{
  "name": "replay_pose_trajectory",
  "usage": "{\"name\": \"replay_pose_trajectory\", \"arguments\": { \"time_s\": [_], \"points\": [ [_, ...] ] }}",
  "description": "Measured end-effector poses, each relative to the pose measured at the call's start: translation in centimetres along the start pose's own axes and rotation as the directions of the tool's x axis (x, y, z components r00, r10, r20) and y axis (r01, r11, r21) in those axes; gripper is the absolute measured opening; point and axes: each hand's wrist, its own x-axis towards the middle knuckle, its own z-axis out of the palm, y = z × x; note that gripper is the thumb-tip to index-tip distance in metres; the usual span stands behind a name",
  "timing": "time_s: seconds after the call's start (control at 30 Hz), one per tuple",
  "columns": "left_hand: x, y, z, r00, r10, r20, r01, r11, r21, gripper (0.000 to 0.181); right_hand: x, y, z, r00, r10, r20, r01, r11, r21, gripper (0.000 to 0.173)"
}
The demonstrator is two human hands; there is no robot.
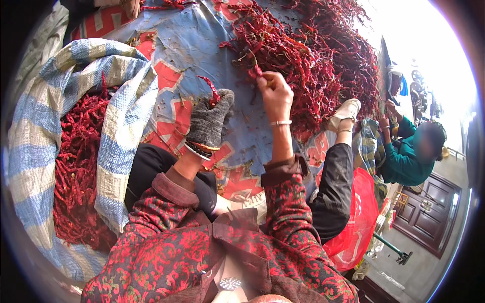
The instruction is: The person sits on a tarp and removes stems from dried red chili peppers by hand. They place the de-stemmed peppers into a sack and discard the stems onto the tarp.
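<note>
My left hand [210,117], in a grey knitted glove, is closed around a dried red chili pepper [210,86] whose curved tip sticks up past the fingers. To its right, my bare right hand [276,92] pinches another dried chili [256,71] between thumb and fingers, with a pale stem pointing up. Just beyond that hand lies a large heap of dried red chilies [303,57]. On my left stands a blue-and-white checked woven sack [127,147], its rim rolled down, holding many dried chilies [77,170].
Under the heap spreads a blue and red printed tarp [182,45] with scattered stem bits. A co-worker in a green top [405,155] sits at the right, beside a checked cloth. A red plastic bag [358,223] lies by my right leg. A brown door [428,214] is farther off.
</note>
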Motion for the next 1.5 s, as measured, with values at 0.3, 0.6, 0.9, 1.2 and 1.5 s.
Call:
{"name": "replay_pose_trajectory", "arguments": {
  "time_s": [0.3, 0.6, 0.9, 1.2, 1.5],
  "points": [
    [-0.7, -1.1, 0.2, 0.952, 0.037, 0.304, -0.109, 0.968, 0.226, 0.023, -9.3, -1.8, -2.5, 0.960, 0.038, 0.278, -0.113, 0.959, 0.261, 0.016],
    [-0.9, -2.2, 1.1, 0.794, 0.133, 0.593, -0.417, 0.829, 0.373, 0.017, -8.5, -1.4, -4.7, 0.964, 0.096, 0.250, -0.184, 0.915, 0.360, 0.012],
    [-3.6, -0.8, 1.2, 0.706, -0.232, 0.669, -0.070, 0.918, 0.391, 0.016, -15.9, 5.9, -4.7, 0.563, -0.171, 0.809, 0.107, 0.985, 0.133, 0.037],
    [-2.5, -1.8, 2.0, 0.733, -0.197, 0.651, -0.108, 0.911, 0.397, 0.015, -1.0, 12.5, -14.1, 0.993, -0.083, -0.080, 0.035, 0.878, -0.478, 0.026],
    [-1.9, -2.6, 1.7, 0.827, -0.099, 0.554, -0.138, 0.919, 0.370, 0.013, 2.9, 13.5, -12.8, 0.938, -0.344, 0.032, 0.281, 0.706, -0.650, 0.012]
  ]
}}
